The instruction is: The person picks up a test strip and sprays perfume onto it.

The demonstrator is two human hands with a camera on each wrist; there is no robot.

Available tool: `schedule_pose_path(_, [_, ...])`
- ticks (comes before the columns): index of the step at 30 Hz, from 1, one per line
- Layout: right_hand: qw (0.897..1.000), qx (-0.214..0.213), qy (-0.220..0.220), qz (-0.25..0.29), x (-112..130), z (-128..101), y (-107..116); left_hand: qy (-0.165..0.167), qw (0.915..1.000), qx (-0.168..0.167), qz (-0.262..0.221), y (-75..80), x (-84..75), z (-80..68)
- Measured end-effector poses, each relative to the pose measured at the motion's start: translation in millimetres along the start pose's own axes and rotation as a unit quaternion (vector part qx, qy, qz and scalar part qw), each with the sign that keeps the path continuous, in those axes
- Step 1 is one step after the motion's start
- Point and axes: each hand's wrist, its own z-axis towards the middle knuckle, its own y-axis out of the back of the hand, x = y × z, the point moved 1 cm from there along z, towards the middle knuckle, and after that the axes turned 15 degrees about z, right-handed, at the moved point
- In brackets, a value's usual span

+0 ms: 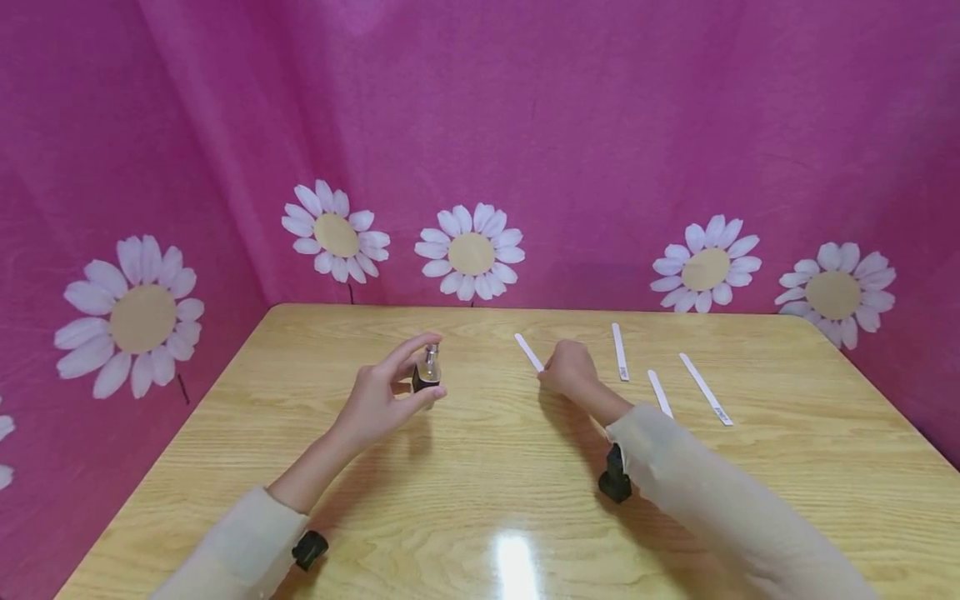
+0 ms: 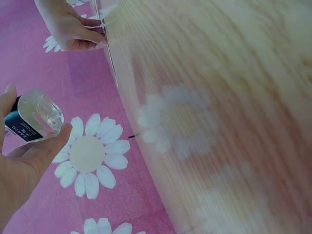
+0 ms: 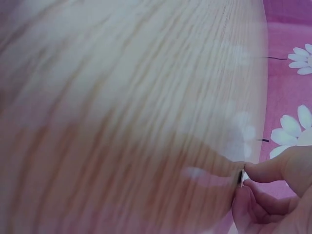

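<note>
Between the thumb and fingers of my left hand is a small clear glass perfume bottle, held upright above the table with its silvery neck on top. In the left wrist view the bottle shows a dark label with "EARTH" on it. My right hand pinches the near end of a white paper strip at the tabletop, and the strip's far part sticks out beyond the fingers. The right wrist view shows the strip's end edge-on between thumb and fingers.
Right of the right hand lie an upper white strip, a short-looking strip and a longer strip; two show small writing. The wooden table meets a pink flowered cloth at its back edge.
</note>
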Motion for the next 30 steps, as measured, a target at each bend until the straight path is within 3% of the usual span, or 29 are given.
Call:
schedule_pose_path(22, [0.996,-0.033,-0.017,0.081,-10,-3,5,0.004,1.0,0.002,-0.003,-0.2,-2.2,-1.3])
schedule_pose_path(30, [0.991,-0.002,-0.002,0.137,-17,0,3,0.003,1.0,-0.002,-0.003,2.0,-2.2,-2.6])
